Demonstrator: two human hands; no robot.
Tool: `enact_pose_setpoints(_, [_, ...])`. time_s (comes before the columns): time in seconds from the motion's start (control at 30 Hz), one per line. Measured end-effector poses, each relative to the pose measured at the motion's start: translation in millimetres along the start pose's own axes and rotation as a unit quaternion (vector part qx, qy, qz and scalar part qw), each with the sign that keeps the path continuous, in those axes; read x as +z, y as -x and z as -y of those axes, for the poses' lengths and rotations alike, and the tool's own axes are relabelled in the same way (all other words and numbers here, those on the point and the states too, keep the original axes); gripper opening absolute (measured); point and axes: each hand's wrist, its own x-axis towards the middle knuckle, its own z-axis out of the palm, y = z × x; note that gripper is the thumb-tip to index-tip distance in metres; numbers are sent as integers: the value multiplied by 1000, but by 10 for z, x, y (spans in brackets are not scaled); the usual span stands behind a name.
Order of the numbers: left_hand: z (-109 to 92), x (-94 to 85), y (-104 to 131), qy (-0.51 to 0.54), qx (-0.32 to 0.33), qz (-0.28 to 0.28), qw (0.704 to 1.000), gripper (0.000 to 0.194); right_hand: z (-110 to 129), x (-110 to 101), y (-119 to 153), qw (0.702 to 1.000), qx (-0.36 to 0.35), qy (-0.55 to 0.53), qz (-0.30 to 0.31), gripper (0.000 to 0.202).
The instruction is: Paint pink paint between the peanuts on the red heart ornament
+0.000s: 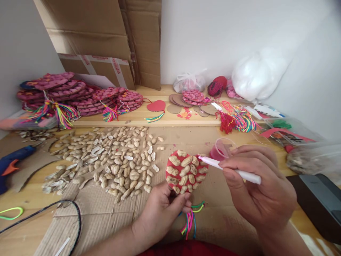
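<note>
Tassel [189, 222]: lower centre, below the heart [187, 171].
Left hand [169, 204]: pinches the heart's bottom tip.
Right hand [255, 181]: fingers closed round a white brush [234, 171].
Heart: centre, red, peanut-covered.
Loose peanuts [134, 174]: left.
Cup [218, 151]: right of centre.

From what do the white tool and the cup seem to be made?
Tool: probably plastic, smooth and opaque, from its even white surface. Cup: likely clear plastic; its see-through wall and thin rim suggest this, though glass is possible.
</note>
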Motion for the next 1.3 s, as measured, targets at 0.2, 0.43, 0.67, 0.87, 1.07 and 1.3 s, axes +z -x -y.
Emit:
enact_pose_setpoints(0.2, [11, 3, -7, -3, 4, 1, 1000, 21, -10, -9, 14, 1000, 16, -1, -25, 15])
enact_pose_setpoints(0.43, [-6, -3, 2, -12, 13, 4, 1000, 22, -11, -10, 19, 999, 29, -23, -29, 16])
enact_pose_setpoints(0.67, [-4, -2, 3, -19, 8, 1, 1000, 24, -7, -8, -4, 998, 37, -16, -43, 13])
enact_pose_setpoints(0.87, [18, -5, 7, -31, 16, 3, 999, 27, 2, -6, -2, 997, 46, -37, -50, 12])
enact_pose_setpoints(1.07, [14, -2, -4, -23, 19, -4, 1000, 26, 14, -27, -9, 997, 52, -14, -56, 11])
enact_pose_setpoints(1.3, [11, -12, -12, -28, 17, -4, 999, 26, 16, -38, -11, 996, 54, -34, -64, 11])
